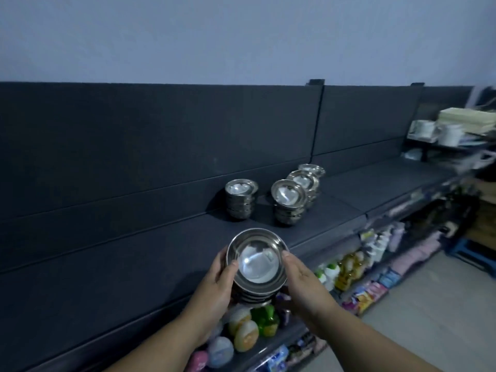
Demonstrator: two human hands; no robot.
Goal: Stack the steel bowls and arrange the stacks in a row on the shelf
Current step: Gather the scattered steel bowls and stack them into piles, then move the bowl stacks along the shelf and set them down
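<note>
My left hand point(214, 285) and right hand point(303, 285) grip a bowl stack point(256, 267) over the shelf point(161, 237), near four standing stacks point(288, 202).

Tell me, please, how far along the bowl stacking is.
Four stacks already stand on the shelf. The left hand and right hand hold a fifth stack before the shelf's front edge. Left: setting it down and lining it up with the others.

Four standing bowl stacks point(241, 198), one held stack point(257, 264), two hands point(214, 285), two white mugs point(451, 134).
</note>
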